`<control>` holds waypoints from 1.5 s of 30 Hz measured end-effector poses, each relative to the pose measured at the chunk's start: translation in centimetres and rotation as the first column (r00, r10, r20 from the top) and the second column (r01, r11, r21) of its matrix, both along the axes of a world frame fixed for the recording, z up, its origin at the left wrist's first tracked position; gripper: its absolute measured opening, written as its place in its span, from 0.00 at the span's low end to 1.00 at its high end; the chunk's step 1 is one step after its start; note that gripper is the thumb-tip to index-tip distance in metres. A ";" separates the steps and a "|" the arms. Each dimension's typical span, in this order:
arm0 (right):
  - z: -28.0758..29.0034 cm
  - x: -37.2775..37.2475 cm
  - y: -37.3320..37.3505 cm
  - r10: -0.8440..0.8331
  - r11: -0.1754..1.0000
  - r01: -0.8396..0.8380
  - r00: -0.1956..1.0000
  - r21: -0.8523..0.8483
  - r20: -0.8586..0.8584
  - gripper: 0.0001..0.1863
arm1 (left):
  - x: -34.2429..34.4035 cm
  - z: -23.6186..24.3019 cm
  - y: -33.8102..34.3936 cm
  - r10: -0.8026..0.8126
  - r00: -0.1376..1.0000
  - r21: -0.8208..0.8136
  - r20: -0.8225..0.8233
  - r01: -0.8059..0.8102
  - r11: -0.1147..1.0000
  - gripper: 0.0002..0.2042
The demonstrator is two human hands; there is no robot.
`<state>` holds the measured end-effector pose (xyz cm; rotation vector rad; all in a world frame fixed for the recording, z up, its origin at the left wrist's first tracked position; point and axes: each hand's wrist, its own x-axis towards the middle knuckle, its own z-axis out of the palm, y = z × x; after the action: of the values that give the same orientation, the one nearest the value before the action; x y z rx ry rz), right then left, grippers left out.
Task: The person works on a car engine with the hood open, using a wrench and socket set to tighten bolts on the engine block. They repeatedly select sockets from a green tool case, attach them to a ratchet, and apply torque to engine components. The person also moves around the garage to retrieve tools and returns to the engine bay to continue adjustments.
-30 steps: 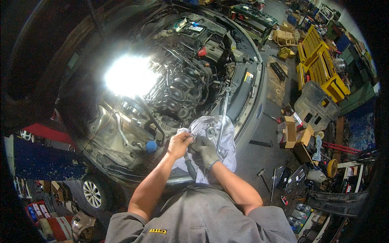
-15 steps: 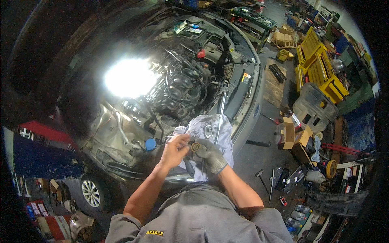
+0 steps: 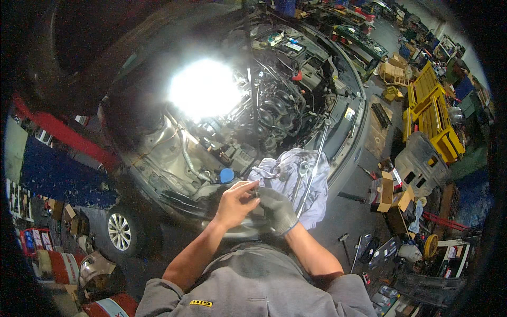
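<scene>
My bare left hand (image 3: 237, 205) and my gloved right hand (image 3: 278, 211) meet in front of me at the front edge of the car. Between their fingertips sits a small round metal part (image 3: 257, 191), seen almost edge-on and mostly covered. Both hands are closed around it. Just past the right glove, a pale cloth (image 3: 290, 168) lies over the car's front edge. On that cloth rest a ratchet (image 3: 303, 170) and a long-handled wrench (image 3: 317, 168), which reaches into the engine bay.
The open engine bay (image 3: 274, 105) spreads ahead, with a blue cap (image 3: 226, 175) near its front. A bright lamp (image 3: 206, 89) glares at left. On the floor at right are a hammer (image 3: 344, 244), cardboard boxes (image 3: 384, 190) and a yellow toolbox (image 3: 433, 119).
The round part has turned from face-on to nearly edge-on, and my left fingers have come together at it. My view has shifted left, so the car sits further right.
</scene>
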<state>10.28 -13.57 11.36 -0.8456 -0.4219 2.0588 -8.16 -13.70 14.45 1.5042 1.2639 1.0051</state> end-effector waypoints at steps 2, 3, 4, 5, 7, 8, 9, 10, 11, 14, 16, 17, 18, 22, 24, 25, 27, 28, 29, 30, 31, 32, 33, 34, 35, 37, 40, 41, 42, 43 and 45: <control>1.6 -1.6 -0.8 -0.010 0.985 -0.042 0.954 0.166 0.300 0.16 | -2.5 0.4 -0.5 -0.072 0.941 -0.153 0.330 0.128 0.980 0.27; 2.7 -2.2 -1.8 -0.096 0.931 -0.108 0.849 0.348 0.519 0.15 | -3.9 0.6 -0.7 -0.060 0.914 -0.226 0.401 0.163 0.960 0.27; 3.7 -3.7 -2.5 -0.160 0.940 -0.067 0.781 0.335 0.603 0.14 | -5.2 0.8 -0.8 -0.077 0.870 -0.232 0.487 0.214 0.949 0.27; 4.6 -4.7 -3.0 -0.264 0.892 -0.089 0.694 0.443 0.670 0.14 | -6.2 0.8 -0.9 -0.070 0.780 -0.230 0.622 0.267 0.936 0.25; 6.3 -6.3 -4.4 -0.394 0.826 -0.137 0.552 0.546 0.735 0.14 | -8.3 0.9 -1.2 -0.126 0.665 -0.172 0.736 0.364 0.915 0.23; 7.0 -7.0 -5.0 -0.419 0.816 -0.145 0.520 0.560 0.744 0.14 | -9.2 0.8 -1.4 -0.144 0.600 -0.149 0.787 0.411 0.899 0.21; 7.4 -7.6 -5.4 -0.477 0.774 -0.160 0.488 0.613 0.730 0.14 | -9.9 0.8 -1.5 -0.157 0.556 -0.125 0.816 0.436 0.891 0.19; 7.6 -8.3 -5.6 -0.456 0.801 -0.135 0.494 0.583 0.740 0.14 | -10.7 0.7 -1.5 -0.173 0.548 -0.114 0.819 0.450 0.885 0.19; 7.6 -8.9 -5.9 -0.464 0.800 -0.118 0.501 0.589 0.731 0.14 | -11.4 0.6 -1.7 -0.185 0.540 -0.107 0.821 0.465 0.879 0.20; 6.8 -10.6 -6.7 -0.497 0.819 0.019 0.524 0.574 0.692 0.14 | -13.2 0.6 -1.9 -0.253 0.580 -0.065 0.775 0.470 0.880 0.21; 6.2 -11.2 -7.5 -0.526 0.820 0.048 0.457 0.571 0.717 0.15 | -14.2 1.0 -2.2 -0.276 0.636 -0.066 0.721 0.459 0.886 0.23; 5.9 -11.5 -7.9 -0.546 0.810 0.046 0.424 0.585 0.723 0.14 | -14.8 1.3 -2.3 -0.276 0.668 -0.083 0.691 0.452 0.888 0.23; 5.7 -11.8 -8.4 -0.523 0.826 0.070 0.466 0.560 0.714 0.15 | -15.2 1.6 -2.5 -0.275 0.699 -0.100 0.661 0.445 0.890 0.24; 5.8 -12.7 -9.7 -0.469 0.862 0.085 0.511 0.500 0.721 0.15 | -15.8 3.1 -2.9 -0.316 0.846 -0.042 0.430 0.368 0.929 0.23; 6.2 -13.4 -9.9 -0.448 0.872 0.065 0.501 0.484 0.740 0.14 | -15.8 3.6 -2.8 -0.332 0.857 -0.076 0.395 0.390 0.918 0.23; 6.5 -13.4 -10.0 -0.382 0.910 0.097 0.577 0.404 0.722 0.15 | -15.7 3.8 -2.7 -0.352 0.854 -0.052 0.384 0.400 0.915 0.22; 7.2 -13.6 -9.8 -0.434 0.869 0.081 0.600 0.489 0.672 0.15 | -15.4 3.8 -2.4 -0.359 0.845 -0.100 0.397 0.429 0.898 0.23; 7.4 -13.5 -9.7 -0.473 0.831 0.057 0.597 0.554 0.648 0.15 | -15.1 3.7 -2.4 -0.371 0.830 -0.088 0.417 0.443 0.892 0.23; 7.6 -13.5 -9.3 -0.495 0.814 0.033 0.562 0.580 0.662 0.15 | -14.9 3.5 -2.2 -0.355 0.816 -0.126 0.456 0.454 0.882 0.23; 7.8 -13.1 -9.2 -0.483 0.819 0.000 0.541 0.574 0.689 0.15 | -14.6 3.3 -2.2 -0.336 0.816 -0.178 0.470 0.461 0.870 0.23; 7.9 -12.8 -8.9 -0.474 0.819 -0.044 0.510 0.573 0.717 0.15 | -14.4 3.2 -2.1 -0.317 0.814 -0.220 0.486 0.465 0.857 0.24; 8.0 -12.5 -8.5 -0.481 0.805 -0.103 0.463 0.584 0.745 0.15 | -14.2 3.0 -1.9 -0.294 0.814 -0.259 0.500 0.465 0.847 0.24; 7.9 -12.2 -8.3 -0.467 0.805 -0.120 0.477 0.581 0.745 0.15 | -14.0 2.8 -1.9 -0.301 0.828 -0.240 0.472 0.450 0.860 0.24; 7.8 -11.9 -8.0 -0.459 0.794 -0.164 0.470 0.586 0.754 0.15 | -13.8 2.7 -1.7 -0.305 0.823 -0.220 0.479 0.449 0.866 0.24; 7.6 -11.7 -7.7 -0.413 0.821 -0.164 0.490 0.546 0.767 0.15 | -13.8 2.5 -1.5 -0.307 0.838 -0.243 0.450 0.446 0.861 0.24; 6.8 -11.7 -6.9 -0.390 0.829 -0.182 0.489 0.528 0.780 0.16 | -13.8 2.0 -1.2 -0.290 0.840 -0.281 0.458 0.446 0.849 0.23; 5.3 -11.8 -5.9 -0.337 0.871 -0.150 0.511 0.468 0.791 0.17 | -13.8 0.7 -0.8 -0.239 0.884 -0.348 0.402 0.389 0.853 0.23; 4.9 -11.9 -5.6 -0.301 0.899 -0.107 0.554 0.425 0.776 0.17 | -13.7 0.0 -0.7 -0.222 0.890 -0.324 0.399 0.363 0.873 0.23; 4.5 -12.1 -5.1 -0.245 0.938 -0.066 0.569 0.341 0.785 0.17 | -13.9 -0.6 -0.5 -0.217 0.896 -0.282 0.387 0.339 0.898 0.22; 4.3 -12.0 -4.9 -0.236 0.930 -0.077 0.622 0.358 0.746 0.18 | -14.2 -1.3 -0.2 -0.143 0.902 -0.299 0.408 0.279 0.913 0.22; 4.0 -12.3 -4.5 -0.192 0.938 -0.118 0.606 0.326 0.772 0.18 | -15.3 -3.1 1.3 -0.031 0.956 -0.266 0.291 0.112 0.957 0.20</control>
<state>-2.06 -18.09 15.36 -1.5140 -1.2105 1.3700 -23.44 -12.44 11.35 1.1347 1.0852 0.9133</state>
